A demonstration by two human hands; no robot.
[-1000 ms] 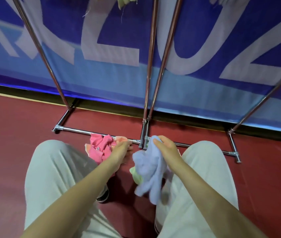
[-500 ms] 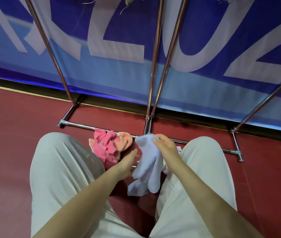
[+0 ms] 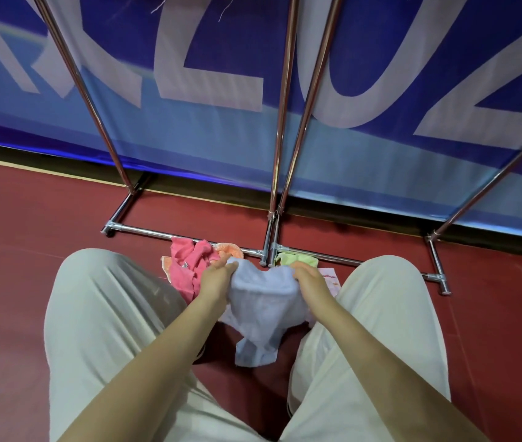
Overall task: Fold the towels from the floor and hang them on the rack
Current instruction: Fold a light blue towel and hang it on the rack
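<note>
Between two bent knees in pale trousers (image 3: 103,314), a light blue towel (image 3: 262,311) is hanging above the red floor (image 3: 23,250). Left hand (image 3: 216,279) and right hand (image 3: 309,277) are each pinching a top corner. Pink (image 3: 189,266), orange (image 3: 229,248) and green (image 3: 296,260) towels are lying by the rack (image 3: 189,236). Behind it, a blue banner (image 3: 208,129) is showing big white letters, cut off and hard to read.

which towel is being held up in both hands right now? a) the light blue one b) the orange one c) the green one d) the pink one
a: the left hand and the right hand each grip an upper edge of the light blue towel, while the pink towel, orange towel and green towel lie on the floor by the rack.
</note>
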